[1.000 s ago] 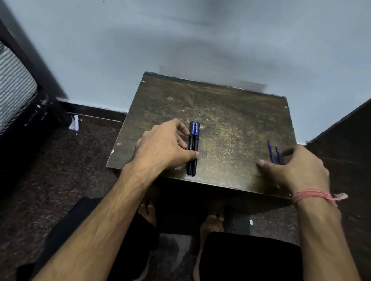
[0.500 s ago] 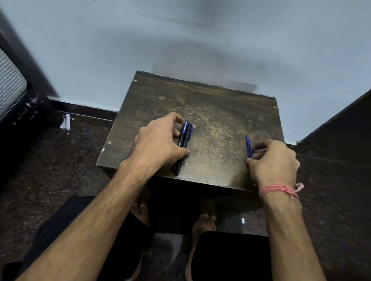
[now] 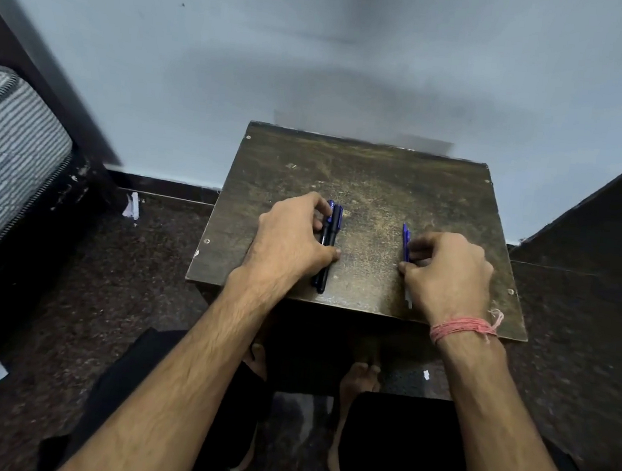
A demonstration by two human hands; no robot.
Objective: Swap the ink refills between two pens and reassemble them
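1. The left hand (image 3: pixel 293 241) curls over two pens (image 3: pixel 328 248) lying side by side on the worn wooden table (image 3: pixel 383 181), fingers closed on them; lift one cleanly.
2. The right hand (image 3: pixel 450 271) pinches the blue refills (image 3: pixel 404 240); how many, I cannot tell. Keep them parallel and apart from the pens.

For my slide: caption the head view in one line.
Left hand on two pens, right hand on blue refills, over a worn table.
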